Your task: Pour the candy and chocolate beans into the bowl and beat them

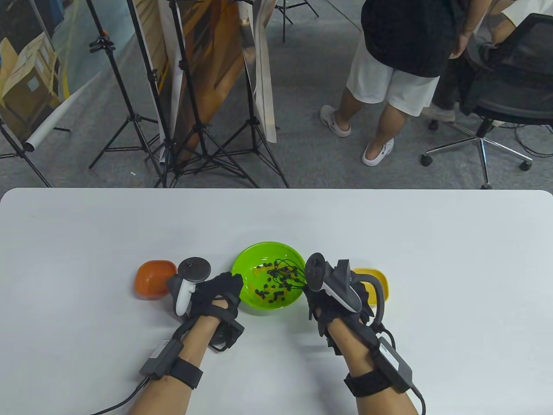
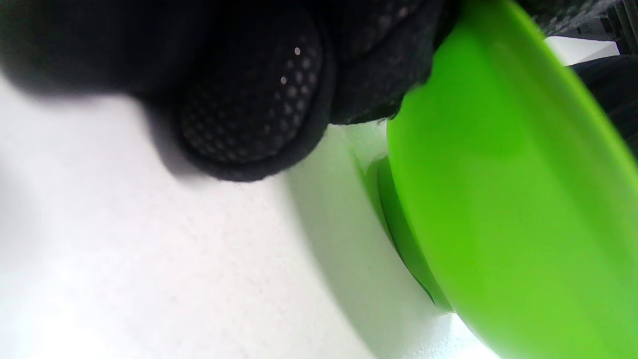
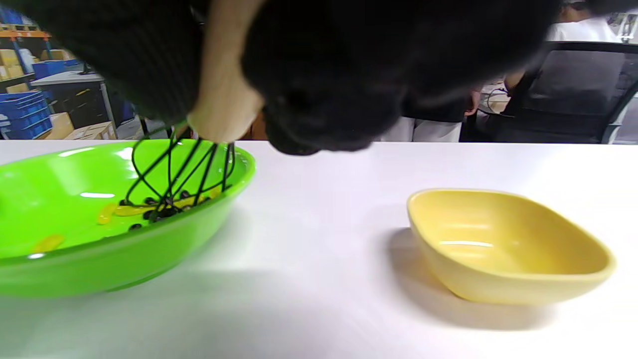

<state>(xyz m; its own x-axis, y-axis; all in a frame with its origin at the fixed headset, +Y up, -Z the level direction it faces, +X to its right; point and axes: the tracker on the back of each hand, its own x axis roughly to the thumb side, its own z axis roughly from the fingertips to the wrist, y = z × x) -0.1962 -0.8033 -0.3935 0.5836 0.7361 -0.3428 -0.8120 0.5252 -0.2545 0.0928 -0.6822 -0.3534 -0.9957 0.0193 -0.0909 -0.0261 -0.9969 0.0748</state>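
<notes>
A green bowl sits mid-table and holds dark chocolate beans and yellow candies. My left hand holds the bowl's left rim, its fingers against the outer wall. My right hand grips the wooden handle of a black wire whisk, whose loops reach down into the beans. An orange dish lies left of the left hand. A yellow dish, with nothing in it, lies right of the right hand.
Bare white table stretches around the dishes. Beyond its far edge stand tripods, a person in white shorts and an office chair.
</notes>
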